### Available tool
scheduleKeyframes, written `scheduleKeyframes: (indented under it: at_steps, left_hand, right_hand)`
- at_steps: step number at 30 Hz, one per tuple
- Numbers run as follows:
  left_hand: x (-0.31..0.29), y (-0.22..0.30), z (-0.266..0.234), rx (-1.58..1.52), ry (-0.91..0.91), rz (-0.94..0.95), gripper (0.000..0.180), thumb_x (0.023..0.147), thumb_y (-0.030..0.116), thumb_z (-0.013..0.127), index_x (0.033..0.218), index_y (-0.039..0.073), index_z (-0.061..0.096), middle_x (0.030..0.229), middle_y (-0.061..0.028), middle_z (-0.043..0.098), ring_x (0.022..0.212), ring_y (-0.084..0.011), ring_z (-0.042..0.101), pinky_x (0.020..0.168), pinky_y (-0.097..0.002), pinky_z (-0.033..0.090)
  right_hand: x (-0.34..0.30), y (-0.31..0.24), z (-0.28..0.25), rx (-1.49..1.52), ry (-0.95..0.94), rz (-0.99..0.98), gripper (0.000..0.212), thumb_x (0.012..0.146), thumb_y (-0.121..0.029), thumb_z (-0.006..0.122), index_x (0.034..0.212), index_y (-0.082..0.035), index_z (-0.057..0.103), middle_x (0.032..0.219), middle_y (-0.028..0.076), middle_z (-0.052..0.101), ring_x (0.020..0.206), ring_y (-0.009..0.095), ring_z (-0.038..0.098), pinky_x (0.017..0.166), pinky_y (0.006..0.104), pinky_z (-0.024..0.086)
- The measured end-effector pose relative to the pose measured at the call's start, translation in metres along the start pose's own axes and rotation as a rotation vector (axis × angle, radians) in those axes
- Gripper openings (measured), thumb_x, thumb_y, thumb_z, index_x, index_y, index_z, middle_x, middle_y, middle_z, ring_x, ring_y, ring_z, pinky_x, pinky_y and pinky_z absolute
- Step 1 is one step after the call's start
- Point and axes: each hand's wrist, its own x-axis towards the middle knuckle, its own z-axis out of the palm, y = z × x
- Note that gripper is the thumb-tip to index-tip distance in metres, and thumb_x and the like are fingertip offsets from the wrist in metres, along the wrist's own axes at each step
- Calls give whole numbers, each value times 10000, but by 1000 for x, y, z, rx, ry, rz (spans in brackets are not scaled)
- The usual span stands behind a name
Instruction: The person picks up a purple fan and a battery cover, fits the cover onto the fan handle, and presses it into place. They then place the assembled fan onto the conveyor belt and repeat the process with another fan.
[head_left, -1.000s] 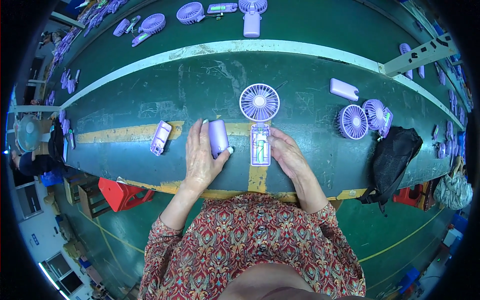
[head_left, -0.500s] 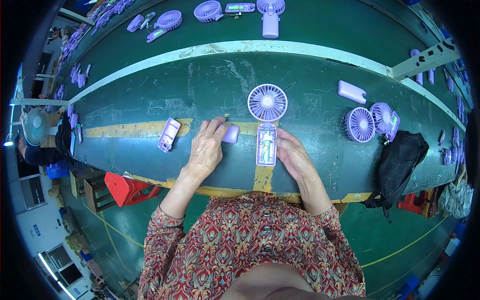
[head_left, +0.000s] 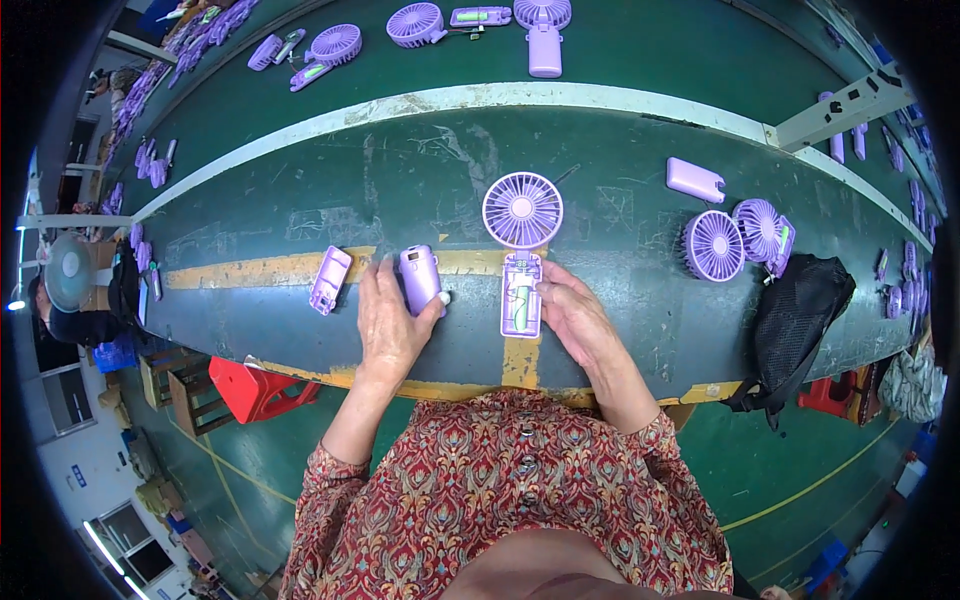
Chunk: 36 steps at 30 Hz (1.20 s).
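A purple handheld fan [head_left: 522, 208] lies face up on the bench before me, its handle open, showing a green battery and thin wires. My right hand [head_left: 580, 318] grips the right side of that handle with thumb and fingertips. Left of the fan, a purple handle cover [head_left: 420, 280] with a small dark window stands lengthwise between the thumb and fingers of my left hand [head_left: 392, 325]. A small white bit shows at my left thumb tip; I cannot make out what it is. Beyond that hand lies another purple handle shell [head_left: 330, 280], hollow side up.
To the right sit a purple cover [head_left: 696, 180], two fan heads [head_left: 714, 246] and a black mesh bag [head_left: 800, 325] at the bench edge. A white rail [head_left: 470, 93] runs along the far side, with more purple fans [head_left: 415, 24] behind it. A red stool [head_left: 255, 388] stands lower left.
My left hand has turned the handle cover upright, so its windowed face now shows, and brought it slightly left. My right hand keeps its hold on the fan. The whole view has shifted a little.
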Motion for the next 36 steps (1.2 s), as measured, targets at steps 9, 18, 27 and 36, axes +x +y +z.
scheduleKeyframes:
  at_steps: [9,18,27,36]
  left_hand:
    - [1,7,-9,-17,-148,-102,427,689,201,697,1001,-39,530,895,-206,572,820,-361,583,720,-443,481]
    - [-8,19,-4,9,-117,114,597,701,234,725,1165,-41,470,1096,-204,528,980,-353,531,814,-421,464]
    - [0,31,-22,-293,-368,-113,485,716,268,685,1023,-60,500,763,-177,626,622,-325,620,627,-407,502]
    - [-6,72,-23,-335,-413,125,631,767,249,598,1260,-65,359,680,-223,620,562,-345,631,554,-421,517]
  right_hand:
    - [-5,-8,10,-23,7,25,433,886,-56,418,1309,26,380,1216,110,509,1103,192,506,939,355,422]
    - [-5,-6,9,0,-11,26,437,870,-36,403,1303,26,385,1213,109,506,1105,189,501,943,354,416]
    - [-5,-6,10,-7,-21,25,440,874,-42,399,1310,15,378,1215,105,502,1107,188,499,941,350,419]
    - [-8,-6,14,-35,6,17,455,872,-41,388,1322,19,353,1246,114,472,1137,197,471,966,348,390]
